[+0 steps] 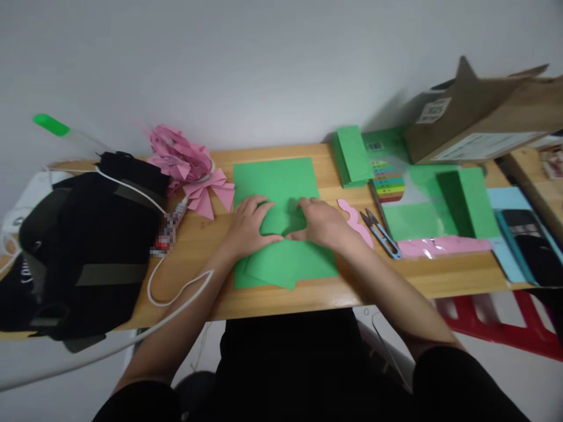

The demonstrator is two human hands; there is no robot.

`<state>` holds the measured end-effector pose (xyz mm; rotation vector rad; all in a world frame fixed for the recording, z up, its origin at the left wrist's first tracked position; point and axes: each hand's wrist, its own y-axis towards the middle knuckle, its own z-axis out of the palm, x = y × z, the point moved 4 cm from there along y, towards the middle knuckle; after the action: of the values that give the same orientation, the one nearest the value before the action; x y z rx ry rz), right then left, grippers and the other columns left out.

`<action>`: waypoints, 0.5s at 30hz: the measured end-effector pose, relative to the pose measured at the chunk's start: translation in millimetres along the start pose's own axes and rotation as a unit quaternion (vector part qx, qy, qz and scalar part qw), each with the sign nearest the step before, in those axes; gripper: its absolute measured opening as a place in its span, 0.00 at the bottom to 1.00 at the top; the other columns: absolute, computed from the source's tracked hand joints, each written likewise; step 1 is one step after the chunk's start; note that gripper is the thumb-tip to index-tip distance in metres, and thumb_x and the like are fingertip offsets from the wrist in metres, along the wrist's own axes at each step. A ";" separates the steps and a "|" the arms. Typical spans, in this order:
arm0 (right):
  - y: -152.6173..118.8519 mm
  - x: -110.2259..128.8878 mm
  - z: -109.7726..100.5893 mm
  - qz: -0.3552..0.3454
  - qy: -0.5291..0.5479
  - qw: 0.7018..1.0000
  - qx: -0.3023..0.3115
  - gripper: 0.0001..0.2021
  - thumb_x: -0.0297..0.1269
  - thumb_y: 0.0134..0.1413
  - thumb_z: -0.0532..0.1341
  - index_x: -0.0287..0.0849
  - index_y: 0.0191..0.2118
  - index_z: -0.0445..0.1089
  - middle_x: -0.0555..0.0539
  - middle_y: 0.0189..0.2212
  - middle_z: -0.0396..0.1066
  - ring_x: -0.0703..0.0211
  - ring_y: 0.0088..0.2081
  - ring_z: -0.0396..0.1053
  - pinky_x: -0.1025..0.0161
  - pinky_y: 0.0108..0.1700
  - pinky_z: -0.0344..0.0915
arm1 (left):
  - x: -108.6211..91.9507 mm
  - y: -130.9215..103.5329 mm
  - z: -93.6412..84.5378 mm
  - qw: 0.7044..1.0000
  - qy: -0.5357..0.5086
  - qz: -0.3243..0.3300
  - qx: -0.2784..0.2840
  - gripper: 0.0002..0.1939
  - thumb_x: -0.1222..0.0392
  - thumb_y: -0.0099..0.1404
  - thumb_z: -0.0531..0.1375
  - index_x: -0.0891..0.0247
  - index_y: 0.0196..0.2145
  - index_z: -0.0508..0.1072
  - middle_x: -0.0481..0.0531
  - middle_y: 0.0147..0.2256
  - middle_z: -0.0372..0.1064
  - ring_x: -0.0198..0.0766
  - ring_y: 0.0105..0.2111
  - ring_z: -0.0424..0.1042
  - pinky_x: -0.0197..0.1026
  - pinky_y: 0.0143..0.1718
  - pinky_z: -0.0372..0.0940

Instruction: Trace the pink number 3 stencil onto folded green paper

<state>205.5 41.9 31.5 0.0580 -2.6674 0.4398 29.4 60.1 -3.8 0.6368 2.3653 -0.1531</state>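
Note:
Large green paper (277, 176) lies flat on the wooden table in front of me. On top of it is a smaller green sheet (281, 264), its upper part raised or bent between my hands. My left hand (251, 227) grips the left side of this smaller sheet, thumb along its near side. From the right, my right hand (320, 223) holds the other side in the same way. Both thumb tips nearly meet at the middle. The fingertips partly hide the edges of the sheet.
A black bag (97, 234), pink paper bows (180, 158) and a glue tube (170, 227) are on the left. Rightward lie a pink cutout (355, 221), blue snips (382, 233), folded green papers (353, 155) and a cardboard box (484, 117). A white cable (185, 299) crosses my left forearm.

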 end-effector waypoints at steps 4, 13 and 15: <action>8.7 -7.9 12.5 -0.031 0.043 0.999 0.007 0.10 0.40 0.46 0.69 0.44 0.34 0.73 0.48 0.29 0.74 0.56 0.32 0.71 0.63 0.31 0.61 | 0.5 -0.4 1.7 0.999 -0.033 -0.021 -0.008 0.38 0.51 0.43 0.75 0.63 0.51 0.71 0.62 0.56 0.63 0.61 0.61 0.57 0.59 0.64 0.48; 6.5 -19.6 -2.2 -0.148 0.355 0.920 -0.069 0.10 0.44 0.49 0.66 0.43 0.29 0.72 0.45 0.38 0.74 0.57 0.42 0.71 0.58 0.45 0.65 | 0.3 -11.0 -6.5 0.936 -0.301 -0.177 -0.056 0.15 0.47 0.57 0.62 0.62 0.24 0.71 0.45 0.23 0.62 0.34 0.25 0.63 0.37 0.29 0.61; 6.7 -21.6 -1.4 -0.123 0.391 0.911 -0.053 0.11 0.45 0.48 0.67 0.43 0.33 0.71 0.46 0.35 0.74 0.59 0.38 0.71 0.58 0.42 0.66 | -0.7 -12.2 -8.7 0.931 -0.315 -0.180 -0.049 0.19 0.46 0.57 0.61 0.62 0.17 0.65 0.43 0.18 0.53 0.31 0.21 0.56 0.34 0.23 0.54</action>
<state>224.8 48.1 21.5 0.1491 -1.8530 0.1749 18.9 51.5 2.6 0.0669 1.8192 -0.3417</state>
